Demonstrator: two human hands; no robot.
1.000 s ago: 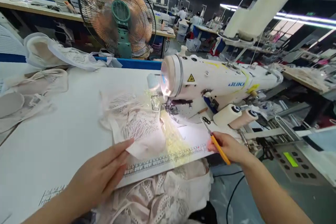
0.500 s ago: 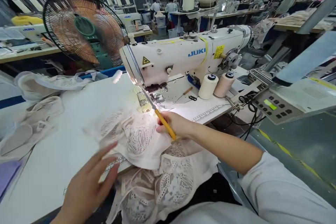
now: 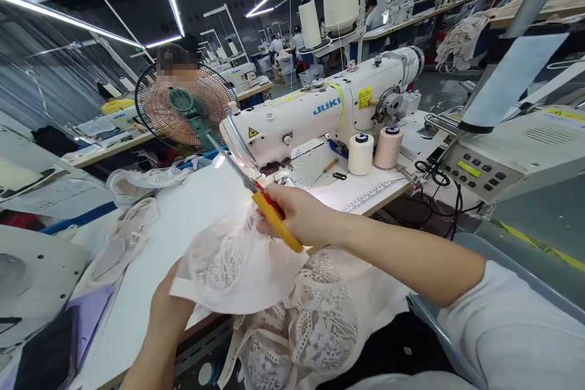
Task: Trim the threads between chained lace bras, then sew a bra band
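My right hand (image 3: 306, 216) is closed round a pair of scissors (image 3: 276, 219) with yellow and red handles, blades pointing up and left in front of the sewing machine's head. Beneath the scissors, a pale lace bra (image 3: 223, 262) is lifted off the table edge. My left hand (image 3: 171, 298) grips that bra's left side, its fingers mostly hidden behind the cloth. Whether my right fingers also pinch the fabric, I cannot tell. Another lace bra (image 3: 315, 311) drapes from the table edge over my lap.
A white sewing machine (image 3: 311, 109) stands behind my hands. Two thread cones (image 3: 361, 155) and an awl-like tool (image 3: 326, 167) lie to its right. More bras (image 3: 132, 228) rest on the left, near a dark phone (image 3: 48, 350). A fan (image 3: 183, 103) and a person are beyond.
My left hand has gone from open in the air to holding the bra's left side. The bra has been raised, and the scissors have lifted slightly. The view has shifted left and tilted.
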